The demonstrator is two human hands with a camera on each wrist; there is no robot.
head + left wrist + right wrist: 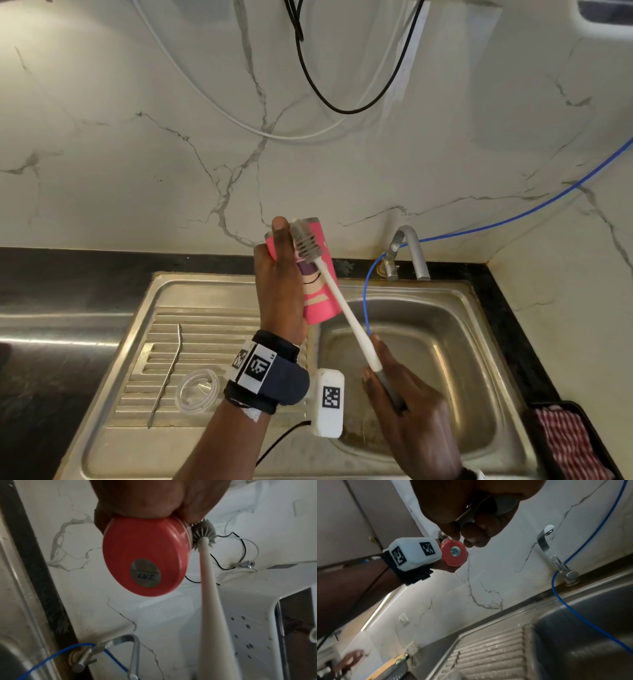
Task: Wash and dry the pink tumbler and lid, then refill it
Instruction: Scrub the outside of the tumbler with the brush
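My left hand [279,274] grips the pink tumbler [320,294] above the sink, mouth tilted up and away. Its round base [144,555] with a silver sticker faces the left wrist camera and shows small in the right wrist view as well [453,553]. My right hand [397,387] holds the handle of a white bottle brush [342,301]. The grey bristle head [306,241] lies against the tumbler's outer side near the rim [204,534]. The clear lid [198,390] lies on the draining board.
A steel sink [479,342] lies below with a tap [409,250] at the back and a thin blue hose [366,301] hanging into the basin. A bent metal straw [168,373] rests on the drainboard. A red checked cloth [568,442] sits at the right.
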